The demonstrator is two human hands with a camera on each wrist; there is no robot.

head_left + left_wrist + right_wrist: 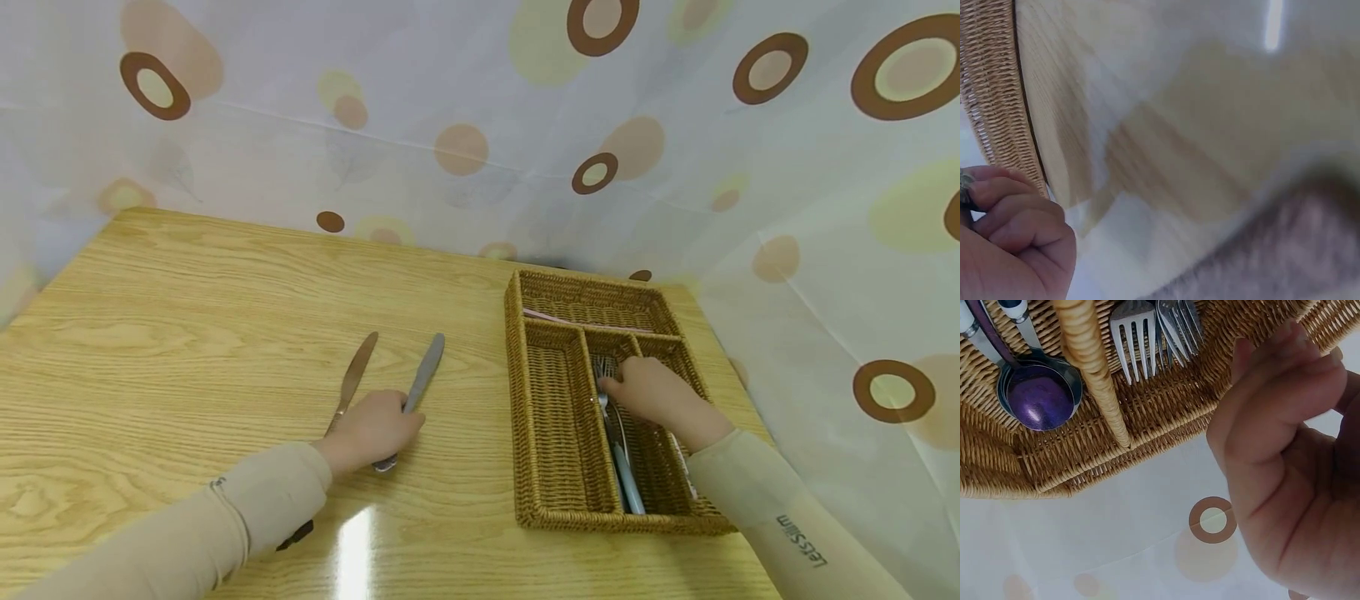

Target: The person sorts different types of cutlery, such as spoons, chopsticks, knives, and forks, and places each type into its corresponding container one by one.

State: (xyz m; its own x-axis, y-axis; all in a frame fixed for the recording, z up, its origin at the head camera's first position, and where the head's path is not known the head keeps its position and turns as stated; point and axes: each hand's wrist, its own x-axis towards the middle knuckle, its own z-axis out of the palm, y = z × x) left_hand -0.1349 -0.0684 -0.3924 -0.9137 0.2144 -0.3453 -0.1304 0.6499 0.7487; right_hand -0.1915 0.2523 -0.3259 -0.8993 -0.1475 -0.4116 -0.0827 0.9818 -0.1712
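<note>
My left hand (375, 429) grips a table knife (427, 367) over the table, its fingers curled round the handle; in the left wrist view the ornate handle end (965, 182) shows at the fingers. A second table knife (360, 367) lies just left, its handle partly hidden behind that hand. My right hand (652, 392) reaches into the middle compartment of the wicker cutlery tray (523, 433), over several forks (1135, 331). In the right wrist view its fingers are loosely bent beside the forks, and no held thing is visible.
Spoons, one with a purple bowl (1041, 400), lie in the tray's right compartment. A thin pink utensil (551, 317) lies in the long back compartment. Woven dividers (590, 392) separate the sections. Patterned sheeting (420, 100) stands behind and to the right of the wooden table (225, 333).
</note>
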